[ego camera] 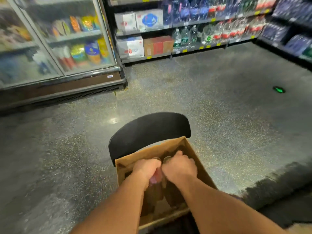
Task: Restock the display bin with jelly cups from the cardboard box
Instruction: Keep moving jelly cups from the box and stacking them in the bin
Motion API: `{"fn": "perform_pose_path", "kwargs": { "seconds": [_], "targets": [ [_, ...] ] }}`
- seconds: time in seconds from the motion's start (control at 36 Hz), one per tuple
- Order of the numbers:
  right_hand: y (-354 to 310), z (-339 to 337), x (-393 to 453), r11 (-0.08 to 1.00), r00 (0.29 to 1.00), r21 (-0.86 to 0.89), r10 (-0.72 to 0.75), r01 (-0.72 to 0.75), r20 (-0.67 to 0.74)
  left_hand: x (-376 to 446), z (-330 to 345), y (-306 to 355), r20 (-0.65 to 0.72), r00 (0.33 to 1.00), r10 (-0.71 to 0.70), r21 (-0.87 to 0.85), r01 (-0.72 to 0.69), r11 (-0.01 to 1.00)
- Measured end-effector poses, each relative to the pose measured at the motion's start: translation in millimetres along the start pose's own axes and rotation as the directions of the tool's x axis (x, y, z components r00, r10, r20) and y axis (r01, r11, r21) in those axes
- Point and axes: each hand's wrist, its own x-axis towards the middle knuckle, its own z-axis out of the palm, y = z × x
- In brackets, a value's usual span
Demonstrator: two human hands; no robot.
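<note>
An open brown cardboard box (199,168) rests on a black chair (148,132) in front of me. Both of my hands are down inside the box, side by side. My left hand (146,168) is closed around jelly cups, with a pinkish cup (156,177) showing under its fingers. My right hand (179,166) is closed over more cups, and a round foil lid (167,159) peeks out just beyond its knuckles. The image is blurred, so the cups in the box's dark interior are hard to make out. No display bin is in view.
A glass-door refrigerator (55,48) with packaged goods stands at the left. Shelves (185,49) with water bottles and boxes line the back, and more shelves run along the right. Speckled grey floor (219,107) lies between. A dark mat (278,191) lies at the lower right.
</note>
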Motion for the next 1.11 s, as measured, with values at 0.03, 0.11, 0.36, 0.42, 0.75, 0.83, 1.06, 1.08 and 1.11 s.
{"fn": "perform_pose_path", "kwargs": {
  "seconds": [0.03, 0.11, 0.36, 0.42, 0.75, 0.83, 1.06, 1.08, 1.11],
  "targets": [
    [-3.4, -11.8, -16.5, 0.998, 0.999, -0.047, -0.035, 0.034, -0.017, -18.1, -6.2, 2.5, 0.002, 1.0, 0.029, -0.007, -0.029, 1.0],
    [-9.3, -52.9, -73.0, 0.987, 0.988, -0.116, -0.123, 0.112, -0.091, -76.0, -26.7, 11.8, 0.012, 0.992, 0.124, 0.012, -0.124, 0.992],
    [19.8, -194.2, -282.3, 0.918, 0.864, 0.396, 0.168, 0.038, -0.474, -280.6, -61.7, 44.4, 0.12, 0.831, 0.543, 0.064, -0.553, 0.831],
    [32.5, -225.4, -328.1, 0.843, 0.78, 0.537, 0.324, 0.019, -0.536, -332.7, -52.5, 56.1, 0.186, 0.768, 0.613, 0.02, -0.626, 0.779],
    [191.7, -299.7, -604.1, 0.731, 0.326, 0.681, 0.634, 0.04, -0.701, -593.4, 120.7, 28.7, 0.548, 0.188, 0.815, -0.194, -0.919, 0.343],
    [228.8, -300.4, -668.3, 0.719, 0.214, 0.695, 0.676, 0.021, -0.705, -667.0, 145.3, -11.1, 0.576, 0.13, 0.807, -0.208, -0.931, 0.299],
    [322.6, -284.5, -811.1, 0.749, 0.028, 0.66, 0.662, -0.065, -0.749, -803.1, 213.9, -98.9, 0.653, -0.022, 0.757, -0.24, -0.954, 0.178],
    [333.5, -281.2, -826.4, 0.749, 0.029, 0.655, 0.66, -0.095, -0.751, -816.4, 223.1, -109.5, 0.665, -0.045, 0.745, -0.238, -0.959, 0.155],
    [344.7, -278.1, -840.0, 0.744, 0.026, 0.658, 0.665, -0.116, -0.747, -826.2, 234.4, -118.4, 0.68, -0.069, 0.73, -0.239, -0.962, 0.131]
  ]
}}
